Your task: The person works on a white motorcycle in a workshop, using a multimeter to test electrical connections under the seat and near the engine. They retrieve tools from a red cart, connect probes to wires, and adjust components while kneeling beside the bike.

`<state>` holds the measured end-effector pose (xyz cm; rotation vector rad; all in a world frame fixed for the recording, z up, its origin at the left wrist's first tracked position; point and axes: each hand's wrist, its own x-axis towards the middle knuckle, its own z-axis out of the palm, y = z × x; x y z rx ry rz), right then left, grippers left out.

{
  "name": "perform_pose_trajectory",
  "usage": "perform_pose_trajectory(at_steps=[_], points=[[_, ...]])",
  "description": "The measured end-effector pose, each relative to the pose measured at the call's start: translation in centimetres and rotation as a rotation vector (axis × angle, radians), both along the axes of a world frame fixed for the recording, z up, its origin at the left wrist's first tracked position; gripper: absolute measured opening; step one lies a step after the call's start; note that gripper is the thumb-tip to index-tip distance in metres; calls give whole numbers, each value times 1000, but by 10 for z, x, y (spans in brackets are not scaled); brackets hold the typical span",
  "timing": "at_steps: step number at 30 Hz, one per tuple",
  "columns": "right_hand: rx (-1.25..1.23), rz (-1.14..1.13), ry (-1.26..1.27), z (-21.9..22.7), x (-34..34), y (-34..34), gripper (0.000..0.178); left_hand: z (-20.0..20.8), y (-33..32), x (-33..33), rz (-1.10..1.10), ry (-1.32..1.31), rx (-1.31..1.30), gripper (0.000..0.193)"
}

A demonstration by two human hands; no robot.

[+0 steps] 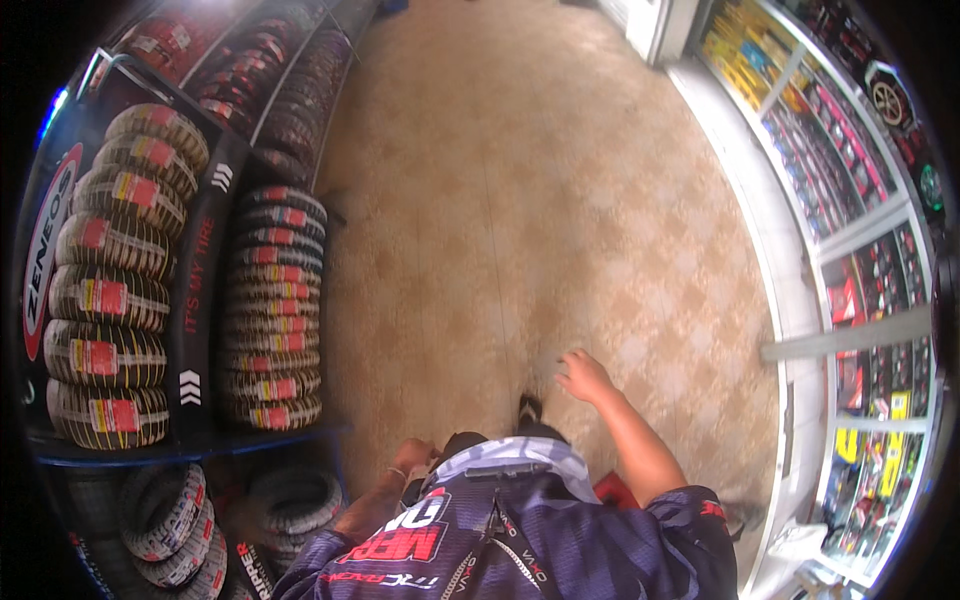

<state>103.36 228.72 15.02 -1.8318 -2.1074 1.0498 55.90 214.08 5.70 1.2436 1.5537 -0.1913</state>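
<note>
My right hand [586,376] hangs in the air over the floor, in front of my body. Its fingers are loosely bent and a little apart, and nothing is in them. Close to my left side, low by the waist, is my left hand [413,455], small and blurred, with a band on its wrist. Its fingers are not clear enough to read. The nearest things to it are the stacked tyres [275,385] on the rack at the left. One dark shoe [530,407] shows below my waist.
A rack holds columns of labelled tyres [108,290], with loose tyres [165,515] under its blue-edged shelf [200,455]. More tyres [300,105] line the far left. Patterned tile floor [480,200] runs ahead. Glass display cases [850,230] with packaged goods stand along the right.
</note>
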Motion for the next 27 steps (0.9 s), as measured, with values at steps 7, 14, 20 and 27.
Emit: perform_pose_trajectory(at_steps=[7, 14, 20, 27], points=[[168, -86, 275, 65, -22, 292, 40, 10, 250, 61, -709, 168, 428, 27], [-203, -582, -114, -77, 137, 344, 48, -16, 499, 73, -816, 169, 469, 24], [-968, -645, -345, -124, 183, 282, 49, 0, 663, 58, -3, -7, 41, 31], [-960, -572, -176, -154, 137, 546, 49, -67, 830, 44, 241, -177, -73, 40]])
